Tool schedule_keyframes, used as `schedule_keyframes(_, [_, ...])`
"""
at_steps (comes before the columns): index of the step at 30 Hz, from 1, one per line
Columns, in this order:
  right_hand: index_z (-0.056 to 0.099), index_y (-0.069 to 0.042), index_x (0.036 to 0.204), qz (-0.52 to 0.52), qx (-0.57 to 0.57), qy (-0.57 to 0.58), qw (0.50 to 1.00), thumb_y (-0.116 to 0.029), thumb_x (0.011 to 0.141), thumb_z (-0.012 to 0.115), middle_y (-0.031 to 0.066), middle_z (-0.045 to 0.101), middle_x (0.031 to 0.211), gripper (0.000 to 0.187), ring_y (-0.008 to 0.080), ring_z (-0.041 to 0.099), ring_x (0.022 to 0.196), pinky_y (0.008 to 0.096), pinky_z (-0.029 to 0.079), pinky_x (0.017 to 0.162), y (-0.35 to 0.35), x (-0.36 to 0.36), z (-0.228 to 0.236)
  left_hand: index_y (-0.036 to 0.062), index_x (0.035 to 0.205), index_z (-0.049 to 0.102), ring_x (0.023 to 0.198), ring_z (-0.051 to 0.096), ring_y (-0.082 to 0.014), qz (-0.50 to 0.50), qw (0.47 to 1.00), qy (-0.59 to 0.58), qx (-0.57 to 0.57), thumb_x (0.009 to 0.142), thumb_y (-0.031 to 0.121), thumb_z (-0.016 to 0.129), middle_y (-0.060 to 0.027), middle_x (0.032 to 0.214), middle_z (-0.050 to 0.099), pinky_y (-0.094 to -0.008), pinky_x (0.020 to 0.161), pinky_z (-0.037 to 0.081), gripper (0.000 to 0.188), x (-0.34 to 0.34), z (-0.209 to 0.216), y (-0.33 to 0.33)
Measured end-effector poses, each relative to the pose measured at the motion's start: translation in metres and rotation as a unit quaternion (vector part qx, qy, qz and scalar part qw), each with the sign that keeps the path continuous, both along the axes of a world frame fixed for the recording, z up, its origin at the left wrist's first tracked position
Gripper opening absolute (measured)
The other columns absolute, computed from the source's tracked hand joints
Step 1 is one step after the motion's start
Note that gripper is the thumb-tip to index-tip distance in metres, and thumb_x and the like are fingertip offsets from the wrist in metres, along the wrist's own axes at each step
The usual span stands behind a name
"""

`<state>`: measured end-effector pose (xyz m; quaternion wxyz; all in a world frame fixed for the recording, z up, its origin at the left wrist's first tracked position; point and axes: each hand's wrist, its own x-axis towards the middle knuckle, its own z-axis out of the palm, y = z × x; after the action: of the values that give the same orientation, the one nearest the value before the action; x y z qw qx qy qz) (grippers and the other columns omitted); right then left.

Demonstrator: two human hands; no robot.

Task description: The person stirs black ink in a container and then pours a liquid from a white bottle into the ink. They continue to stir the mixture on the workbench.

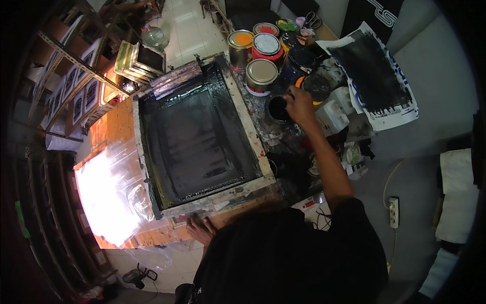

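A screen printing frame [253,139] lies on the table before me, its mesh [187,137] coated with black ink. My right hand [299,105] reaches to the right of it, over the rim of a small tub of black ink [277,109]. Its fingers are pinched together; what they grip, if anything, does not show clearly. Below the frame's near edge, my left hand [201,230] rests on the table's edge with its fingers stretched out, holding nothing. A squeegee [176,80] lies across the frame's far end.
Several paint cans stand beyond the tub, among them a closed beige-lidded can [261,74] and an orange one [240,40]. An ink-blackened sheet [377,76] hangs at the right. Clear plastic [114,187] lies on the left of the table, near a shelving rack [76,61].
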<state>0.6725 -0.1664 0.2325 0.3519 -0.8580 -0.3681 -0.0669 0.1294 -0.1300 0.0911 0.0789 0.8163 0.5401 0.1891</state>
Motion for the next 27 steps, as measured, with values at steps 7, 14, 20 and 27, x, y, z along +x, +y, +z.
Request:
schedule_keyframes(7, [0.062, 0.003, 0.087, 0.066, -0.024, 0.044, 0.997, -0.006, 0.084, 0.072, 0.0237, 0.066, 0.079, 0.014, 0.0442, 0.066, 0.078, 0.0472, 0.049, 0.068, -0.005, -0.013, 0.000, 0.0007, 0.136, 0.051, 0.116, 0.048, -0.0448, 0.002, 1.000, -0.004, -0.003, 0.099, 0.043, 0.053, -0.0259, 0.129, 0.050, -0.0555, 0.097, 0.035, 0.056, -0.001, -0.006, 0.001])
schedule_keyframes(14, [0.063, 0.002, 0.090, 0.010, -0.054, -0.004, 0.998, -0.009, 0.082, 0.075, 0.0229, 0.067, 0.086, 0.018, 0.0449, 0.066, 0.085, 0.0505, 0.050, 0.073, -0.003, 0.007, 0.004, -0.0008, 0.138, 0.048, 0.116, 0.048, -0.0451, 0.006, 1.000, 0.009, -0.005, 0.098, 0.044, 0.054, -0.0261, 0.130, 0.050, -0.0557, 0.097, 0.035, 0.060, -0.005, -0.013, 0.003])
schedule_keyframes(20, [0.062, 0.004, 0.087, 0.043, -0.013, 0.059, 0.997, -0.005, 0.086, 0.070, 0.0246, 0.066, 0.080, 0.012, 0.0440, 0.066, 0.077, 0.0484, 0.048, 0.069, 0.003, -0.021, 0.012, -0.0011, 0.137, 0.050, 0.117, 0.048, -0.0454, 0.011, 1.000, 0.003, 0.007, 0.098, 0.045, 0.054, -0.0265, 0.130, 0.050, -0.0561, 0.098, 0.035, 0.060, -0.007, -0.016, 0.000])
schedule_keyframes(27, [0.061, 0.003, 0.087, 0.020, -0.042, -0.062, 0.997, -0.008, 0.085, 0.072, 0.0231, 0.066, 0.078, 0.015, 0.0408, 0.067, 0.075, 0.0451, 0.048, 0.067, -0.005, 0.003, 0.004, -0.0012, 0.137, 0.050, 0.118, 0.047, -0.0464, 0.010, 1.000, -0.004, -0.019, 0.098, 0.045, 0.054, -0.0274, 0.130, 0.050, -0.0562, 0.099, 0.034, 0.060, -0.003, -0.008, 0.001])
